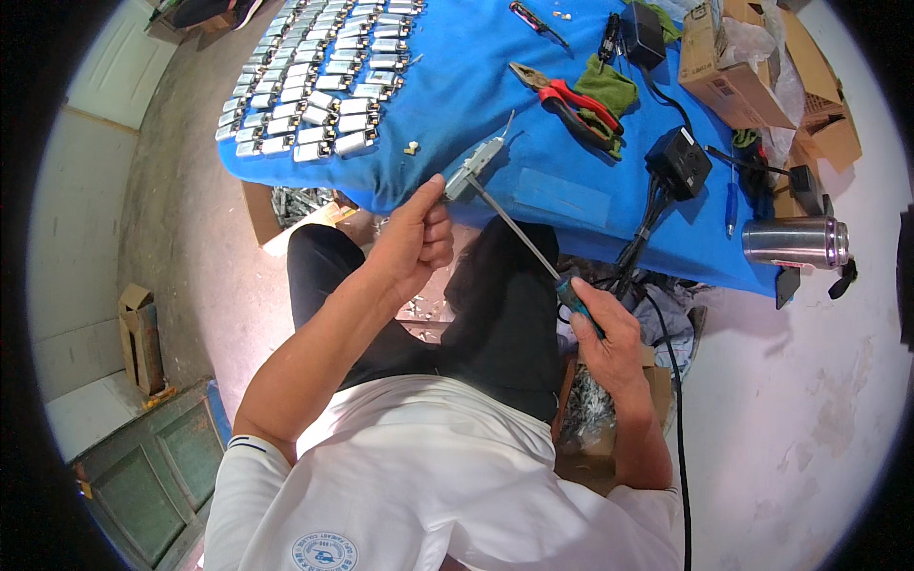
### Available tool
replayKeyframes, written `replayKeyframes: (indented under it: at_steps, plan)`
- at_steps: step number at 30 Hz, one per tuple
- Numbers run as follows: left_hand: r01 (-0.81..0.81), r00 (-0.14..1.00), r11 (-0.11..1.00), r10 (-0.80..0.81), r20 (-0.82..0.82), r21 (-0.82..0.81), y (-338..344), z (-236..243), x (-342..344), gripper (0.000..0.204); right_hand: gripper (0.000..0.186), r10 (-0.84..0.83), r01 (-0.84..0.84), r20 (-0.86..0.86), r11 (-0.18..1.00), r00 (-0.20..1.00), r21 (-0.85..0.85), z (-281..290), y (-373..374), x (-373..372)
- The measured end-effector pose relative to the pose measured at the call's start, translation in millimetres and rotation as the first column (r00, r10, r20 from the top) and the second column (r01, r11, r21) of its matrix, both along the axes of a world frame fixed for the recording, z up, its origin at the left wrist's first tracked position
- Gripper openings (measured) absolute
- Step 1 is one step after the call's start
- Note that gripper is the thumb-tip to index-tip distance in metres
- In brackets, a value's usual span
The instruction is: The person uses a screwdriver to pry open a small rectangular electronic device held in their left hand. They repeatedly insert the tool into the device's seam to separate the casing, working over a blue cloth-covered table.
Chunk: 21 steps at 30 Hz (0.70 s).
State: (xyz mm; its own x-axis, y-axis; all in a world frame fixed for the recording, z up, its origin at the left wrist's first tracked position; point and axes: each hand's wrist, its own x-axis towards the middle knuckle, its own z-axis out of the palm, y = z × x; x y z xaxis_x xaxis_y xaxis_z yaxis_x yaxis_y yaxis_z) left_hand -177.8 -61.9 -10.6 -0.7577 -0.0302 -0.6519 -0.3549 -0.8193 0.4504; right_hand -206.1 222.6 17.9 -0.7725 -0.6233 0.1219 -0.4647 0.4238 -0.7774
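The person, in a white shirt point(409, 457) and dark trousers point(500, 305), sits at the near edge of a table with a blue cloth point(457, 86). Nearest, on the right, the right hand point(609, 335) is closed around the handle of a screwdriver point(514, 228), whose long shaft slants away to the left. A little farther and to the left, the left hand point(414, 238) pinches the near end of a slim silver-grey part point(476, 166) between thumb and curled fingers, holding it tilted above the near edge of the cloth. The screwdriver's tip reaches this part; whether it sits in a screw cannot be told. To the right of the part lies a flat translucent strip point(562, 198); farther right are a steel flask point(788, 242), a blue pen-like tool point(731, 209) and a black power box point(678, 164) with bundled cables. Beyond lie red-and-black pliers point(579, 109) against a green glove point(609, 86), with an open cardboard box point(728, 81) to the right. At far left stand rows of small silver-cased parts point(314, 81).
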Motion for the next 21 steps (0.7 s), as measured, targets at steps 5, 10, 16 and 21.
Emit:
replayKeyframes:
  at_steps: [5, 10, 16, 21]
  plan:
    - [0.004, 1.0, 0.999, -0.004, 0.0, -0.035, 2, 1, -1, 0.053, 0.04, 0.025, -0.02, -0.1, 0.998, 0.995, 0.053, -3, -6, -6]
    - [0.006, 0.999, 0.998, -0.003, 0.048, -0.062, -1, 1, -2, 0.055, 0.041, 0.104, -0.089, -0.171, 0.992, 0.98, 0.094, -4, -5, -11]
    - [-0.021, 0.998, 0.994, 0.026, 0.052, -0.11, 4, 7, -2, 0.056, 0.04, 0.121, -0.117, -0.093, 0.992, 0.988, 0.044, 5, -4, -19]
    - [-0.015, 0.999, 0.991, 0.021, 0.042, -0.132, 4, 9, -4, 0.055, 0.038, 0.122, -0.126, 0.074, 0.99, 0.99, 0.055, 21, -5, -21]
